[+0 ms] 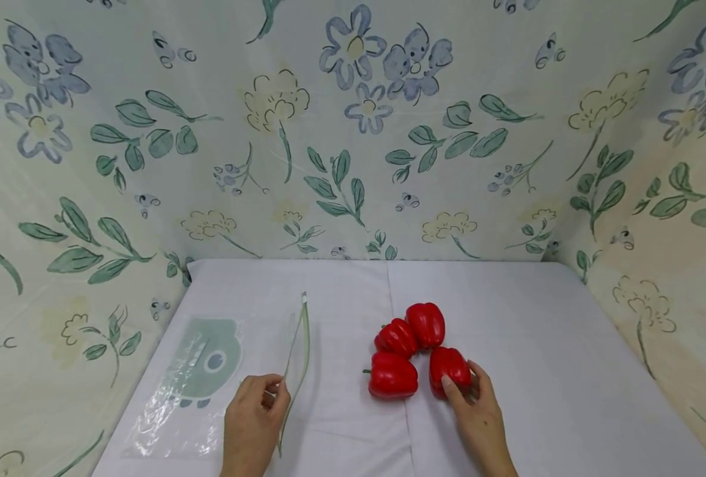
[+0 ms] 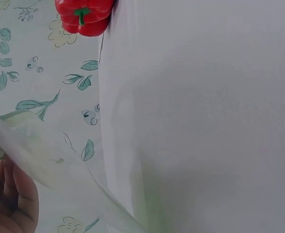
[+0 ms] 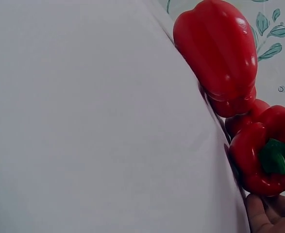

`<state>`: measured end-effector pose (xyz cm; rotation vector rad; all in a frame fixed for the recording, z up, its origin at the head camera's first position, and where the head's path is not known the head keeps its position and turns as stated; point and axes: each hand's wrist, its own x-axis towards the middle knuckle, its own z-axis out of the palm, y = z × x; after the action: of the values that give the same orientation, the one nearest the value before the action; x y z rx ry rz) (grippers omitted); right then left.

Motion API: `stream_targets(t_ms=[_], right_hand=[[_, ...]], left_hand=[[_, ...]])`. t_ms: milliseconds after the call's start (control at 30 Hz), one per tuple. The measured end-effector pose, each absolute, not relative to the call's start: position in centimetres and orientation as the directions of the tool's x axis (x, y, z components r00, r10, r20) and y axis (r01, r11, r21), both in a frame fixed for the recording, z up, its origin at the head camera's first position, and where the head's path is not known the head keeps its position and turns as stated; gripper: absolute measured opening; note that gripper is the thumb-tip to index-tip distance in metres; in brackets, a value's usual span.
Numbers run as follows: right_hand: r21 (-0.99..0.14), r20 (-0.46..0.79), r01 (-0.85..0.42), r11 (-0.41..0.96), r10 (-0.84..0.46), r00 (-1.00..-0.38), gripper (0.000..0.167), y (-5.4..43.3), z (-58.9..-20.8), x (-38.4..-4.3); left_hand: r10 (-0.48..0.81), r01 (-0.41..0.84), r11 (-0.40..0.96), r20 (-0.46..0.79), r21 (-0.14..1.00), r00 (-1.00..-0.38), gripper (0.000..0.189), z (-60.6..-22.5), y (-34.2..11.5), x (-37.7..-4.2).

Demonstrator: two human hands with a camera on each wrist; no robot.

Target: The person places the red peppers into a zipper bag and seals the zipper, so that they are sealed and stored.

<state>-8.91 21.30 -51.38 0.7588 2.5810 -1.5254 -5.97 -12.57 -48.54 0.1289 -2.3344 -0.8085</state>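
My left hand (image 1: 254,414) pinches the edge of a thin, clear plastic bag (image 2: 69,170) with pale green on it. In the head view this bag stands up nearly edge-on, as a narrow strip. My right hand (image 1: 480,421) grips a red bell pepper (image 1: 450,371), thumb on the near side and fingers round its right side. The right wrist view shows this pepper's green stem (image 3: 274,158) facing the camera. Beside it on the left lie three more red bell peppers: one in front (image 1: 392,375), one behind that (image 1: 397,338) and one at the back (image 1: 425,324).
A flat clear plastic bag (image 1: 209,358) with a green cartoon animal print lies left of my left hand. All rests on a table with a white cloth (image 1: 543,371). Flower-patterned curtains (image 1: 353,165) rise behind the table and along both sides.
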Motion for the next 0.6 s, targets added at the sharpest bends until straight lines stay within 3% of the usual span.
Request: stream_targets(t_ms=[267,600], right_hand=[[-0.853,-0.241,0.391,0.346,0.403,-0.883,0.086,21.47,-51.66,-8.53],[-0.802,-0.293,0.448,0.396,0.392,-0.872,0.11,21.2,-51.0,-9.08]], left_hand=[[-0.263,0.173,0.795,0.588,0.581,-0.765,0.021,-48.72,-12.71,-5.96],[-0.246,0.194,0.793,0.595,0.578,-0.765,0.021,-48.75,-12.6,-5.89]])
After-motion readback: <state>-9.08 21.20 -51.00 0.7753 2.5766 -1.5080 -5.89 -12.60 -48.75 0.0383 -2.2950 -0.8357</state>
